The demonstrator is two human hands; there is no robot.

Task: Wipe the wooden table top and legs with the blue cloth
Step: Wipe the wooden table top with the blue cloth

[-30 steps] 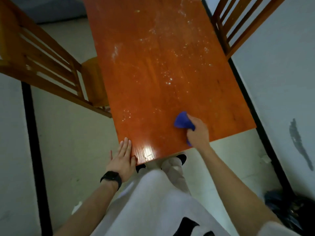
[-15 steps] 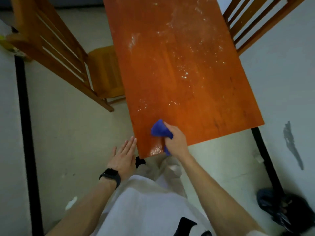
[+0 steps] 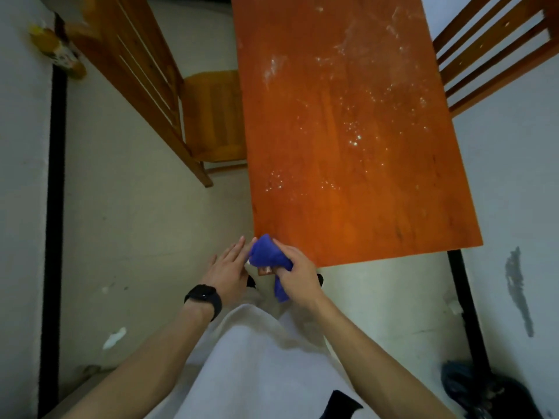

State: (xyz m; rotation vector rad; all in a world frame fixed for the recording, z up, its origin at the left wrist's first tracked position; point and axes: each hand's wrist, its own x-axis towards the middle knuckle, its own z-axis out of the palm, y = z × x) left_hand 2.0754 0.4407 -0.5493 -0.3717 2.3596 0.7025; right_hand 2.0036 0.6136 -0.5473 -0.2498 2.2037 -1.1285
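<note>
the right hand [image 3: 298, 275] has its fingers curled round the bunched blue cloth [image 3: 267, 257], holding it at the near left corner of the wooden worktop [image 3: 357, 164]. most of the cloth sits at that corner, and one tail hangs down below the hand, past the edge. the left hand [image 3: 228, 272] is just beside it, off the worktop's corner, fingers straight and lying close together, its fingertips touching or nearly touching the cloth; which of the two cannot be told. a black watch [image 3: 204, 299] is on the left wrist.

the worktop carries no containers. its surface shows scattered white specks and pale smears, thickest in the far and middle parts, while the strip nearest the person looks plainer.

counted: one worktop, one cloth, two hands, two wooden chairs. one chair [image 3: 169, 101] stands on the left with its seat tucked against the worktop's long side; the other chair [image 3: 496, 52] shows only its slatted back at the upper right. a yellow packet [image 3: 56, 52] lies by the wall at the far left, and one dark bag [image 3: 487, 391] sits on the floor at the lower right; what it holds cannot be made out. a small white scrap [image 3: 114, 338] lies on the floor [image 3: 130, 225] at the left.
</note>
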